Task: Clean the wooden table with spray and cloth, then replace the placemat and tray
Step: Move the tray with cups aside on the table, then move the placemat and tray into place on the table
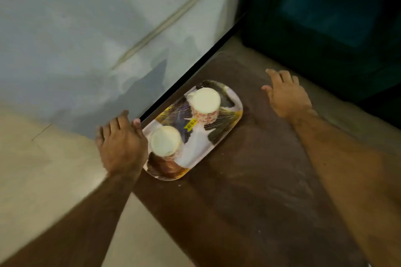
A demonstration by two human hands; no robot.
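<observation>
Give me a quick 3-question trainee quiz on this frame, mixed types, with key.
1. True or false: the two cups on the tray stand mouth-up.
2. Which hand is nearer the tray? A) left hand B) right hand
3. Fill in: the tray sits on the ____ table.

Key
1. False: both cups are upside down, pale bases showing.
2. A: the left hand is at the tray's near-left edge; the right hand is open over bare table, apart from it.
3. Wooden (dark brown, with pale smears and specks).
</observation>
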